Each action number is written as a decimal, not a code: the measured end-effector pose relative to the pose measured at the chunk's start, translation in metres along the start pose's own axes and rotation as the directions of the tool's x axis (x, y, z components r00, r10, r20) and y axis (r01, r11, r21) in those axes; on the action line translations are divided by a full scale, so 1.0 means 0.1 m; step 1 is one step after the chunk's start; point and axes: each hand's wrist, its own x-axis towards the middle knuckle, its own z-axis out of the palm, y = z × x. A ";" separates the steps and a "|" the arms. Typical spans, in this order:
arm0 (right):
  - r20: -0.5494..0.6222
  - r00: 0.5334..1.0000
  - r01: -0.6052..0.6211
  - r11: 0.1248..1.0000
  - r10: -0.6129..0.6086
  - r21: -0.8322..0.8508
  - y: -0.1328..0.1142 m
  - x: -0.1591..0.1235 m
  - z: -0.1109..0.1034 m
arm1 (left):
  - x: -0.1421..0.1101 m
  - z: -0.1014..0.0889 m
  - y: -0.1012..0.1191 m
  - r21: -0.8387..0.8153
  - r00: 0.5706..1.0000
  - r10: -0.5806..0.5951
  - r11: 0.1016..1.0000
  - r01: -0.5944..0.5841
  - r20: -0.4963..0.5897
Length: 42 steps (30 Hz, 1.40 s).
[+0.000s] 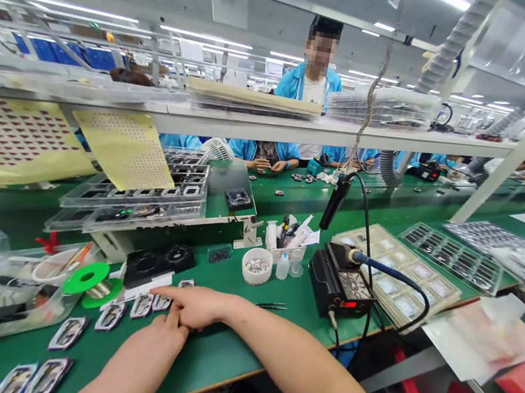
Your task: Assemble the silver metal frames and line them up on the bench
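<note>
Over the green bench, my two hands meet beside a slanting row of small metal-rimmed casings [110, 315]. My right hand [205, 308] comes across from the right, its index finger stretched out to the left above the casings nearest the hands. The other fingers of that hand are mostly hidden. Touching it from below is my left hand [167, 335], with its fingers bunched together. Whatever lies between the fingertips, if anything, cannot be made out. A pale strip [136, 293] lies just beyond the casings. Tweezers [272, 306] rest to the right of my hands.
A green-flanged solder spool [88, 281] stands left. Beyond my hands are a white round tub [257, 267] of small parts and a pen box [288, 236]. A soldering station [338, 284] with a cable stands right. A shelf [255, 122] crosses ahead; a person [310, 83] is behind it.
</note>
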 end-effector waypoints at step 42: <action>0.073 0.997 -0.041 0.990 0.032 0.133 0.06 -0.09 0.02 | 0.12 -0.09 -0.10 -0.139 0.997 0.072 0.988 -0.068 0.024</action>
